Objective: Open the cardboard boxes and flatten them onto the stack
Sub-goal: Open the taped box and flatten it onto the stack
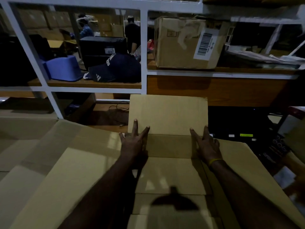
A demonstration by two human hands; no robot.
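Shelving with a taped carton rises behind the flattened stack where the open cardboard box sits. Left hand and right hand, fingers straight, press its far flap. I'd push evenly along the crease so both sides fold together.

Near end of the cardboard box is cut off by the bottom edge. Stack is cut off left and bottom. Right-edge items by the red-topped box are blurred. Barcode label text is too small to be read. Both thumbs are hidden behind the hands.
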